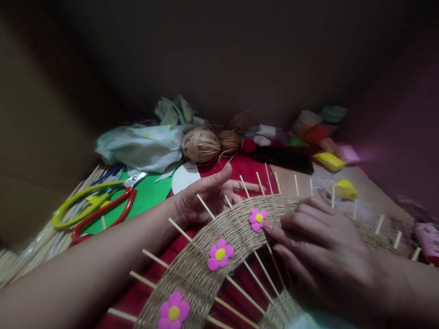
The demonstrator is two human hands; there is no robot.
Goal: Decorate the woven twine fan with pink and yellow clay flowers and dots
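A woven twine band (236, 228) curves in an arc over thin wooden sticks (235, 292) that fan out past both its edges. Three pink clay flowers with yellow centres sit on it: one at the lower left (174, 311), a middle one (221, 254) and an upper one (258, 219). My right hand (318, 242) lies over the band, its index fingertip touching a petal of the upper flower and its thumb a little apart. Behind the band's far edge, my left hand (202, 196) is open, palm up, fingers partly hidden by the band and sticks.
Scissors (128, 183) with yellow and red handles lie at left on green sheet (161, 185), beside bundled sticks (30, 256). Behind are cloth (144, 146), twine balls (201, 145) and a dark flat object (284, 157). Yellow packets (329, 161) and cups (305, 122) stand right.
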